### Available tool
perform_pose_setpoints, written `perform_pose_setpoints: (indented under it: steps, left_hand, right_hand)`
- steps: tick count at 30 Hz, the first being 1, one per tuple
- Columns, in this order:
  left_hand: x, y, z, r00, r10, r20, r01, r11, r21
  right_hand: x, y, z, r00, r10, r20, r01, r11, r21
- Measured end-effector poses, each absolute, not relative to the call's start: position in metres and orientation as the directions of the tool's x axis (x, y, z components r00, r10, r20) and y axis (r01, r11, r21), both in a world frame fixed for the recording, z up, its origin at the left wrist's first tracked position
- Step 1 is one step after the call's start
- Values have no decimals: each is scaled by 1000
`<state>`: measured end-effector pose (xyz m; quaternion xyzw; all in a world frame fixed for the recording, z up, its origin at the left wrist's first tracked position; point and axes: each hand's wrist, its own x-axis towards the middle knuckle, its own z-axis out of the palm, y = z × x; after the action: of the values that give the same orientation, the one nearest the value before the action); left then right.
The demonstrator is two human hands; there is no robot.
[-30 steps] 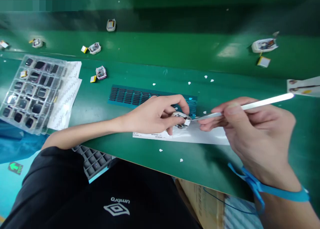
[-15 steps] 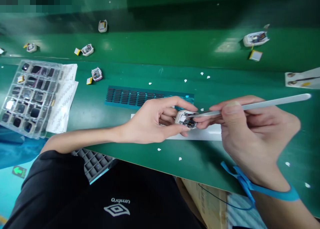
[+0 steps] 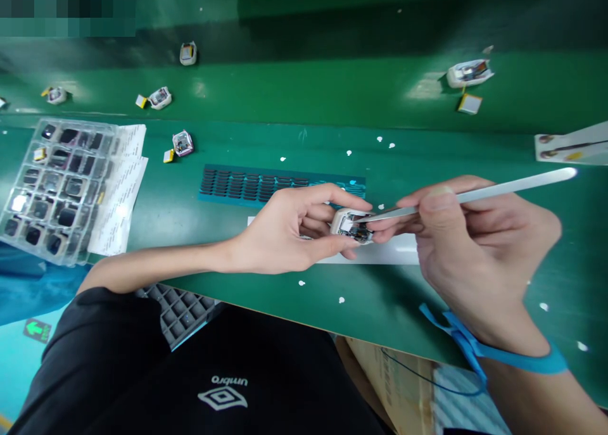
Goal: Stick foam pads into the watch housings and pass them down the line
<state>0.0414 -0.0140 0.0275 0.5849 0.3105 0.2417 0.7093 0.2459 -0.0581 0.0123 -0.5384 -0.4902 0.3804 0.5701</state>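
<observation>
The left hand (image 3: 289,232) pinches a small white casing (image 3: 350,225) just above the green bench (image 3: 266,296), while the right hand (image 3: 470,245) grips tweezers (image 3: 475,197), tip inside it. Seating a part, I'd say; next needs steady, fine placement.

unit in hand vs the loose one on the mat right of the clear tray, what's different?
The held unit is pinched in the left hand above a white sheet, with the tweezers in the right hand tipped into its open face; the loose unit lies untouched on the green mat. The loose unit has a small yellow pack beside it; none shows by the held unit. Both are small white shells, open, with electronics showing.
</observation>
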Motion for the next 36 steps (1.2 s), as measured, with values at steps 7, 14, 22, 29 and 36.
perform_pose_setpoints:
  steps: [7,14,22,29,36]
  left_hand:
    - [43,-15,27,679,715,-168,19,211,977]
    - [44,-18,26,635,753,-175,58,180,982]
    - [23,23,25,561,828,7,80,-63,995]
    - [18,71,-32,439,886,151,-36,-150,988]
    - [33,57,-46,454,873,177,-33,-182,983]
  right_hand:
    - [244,-56,14,211,969,130,70,117,-991]
    - [236,-61,16,245,958,149,136,119,-984]
    - [237,-53,10,503,755,421,215,362,-907]
    - [250,-46,1,-6,943,333,599,270,-754]
    - [255,-39,-11,-72,972,225,627,220,-747]
